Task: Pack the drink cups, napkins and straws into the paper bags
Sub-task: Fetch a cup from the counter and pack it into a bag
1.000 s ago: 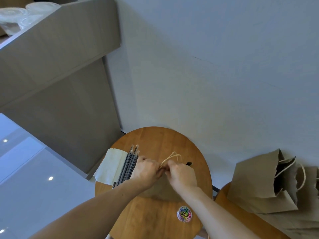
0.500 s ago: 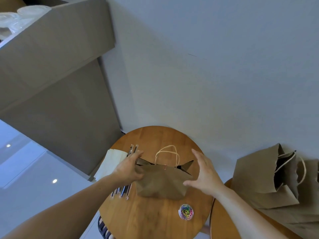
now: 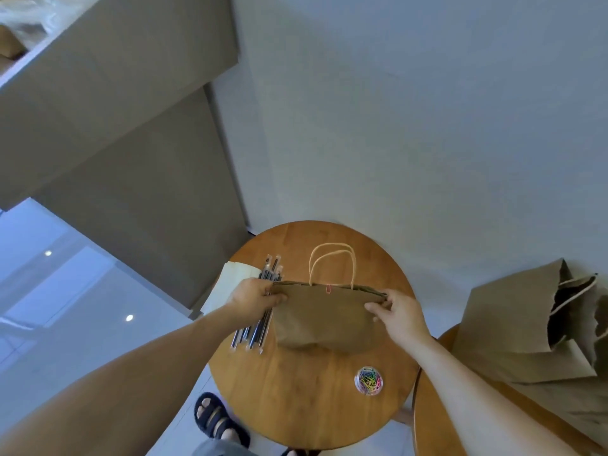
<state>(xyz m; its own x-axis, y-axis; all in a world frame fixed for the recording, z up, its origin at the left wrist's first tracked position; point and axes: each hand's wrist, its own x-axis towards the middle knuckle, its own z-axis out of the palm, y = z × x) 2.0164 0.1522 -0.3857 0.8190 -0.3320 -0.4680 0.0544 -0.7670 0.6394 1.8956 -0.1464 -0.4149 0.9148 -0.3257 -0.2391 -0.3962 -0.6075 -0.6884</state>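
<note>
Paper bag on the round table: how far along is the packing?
Done: the paper bag is clipped shut with a paper clip. In hand: left hand and right hand pinch its top corners. Left: straws and napkins remain on the table.

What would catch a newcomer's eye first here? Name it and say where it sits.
The brown paper bag at the middle of the round wooden table, pinched at its top corners by the left hand and right hand, a paper clip on its rim. Near the front right stands a tub of coloured paper clips.
</note>
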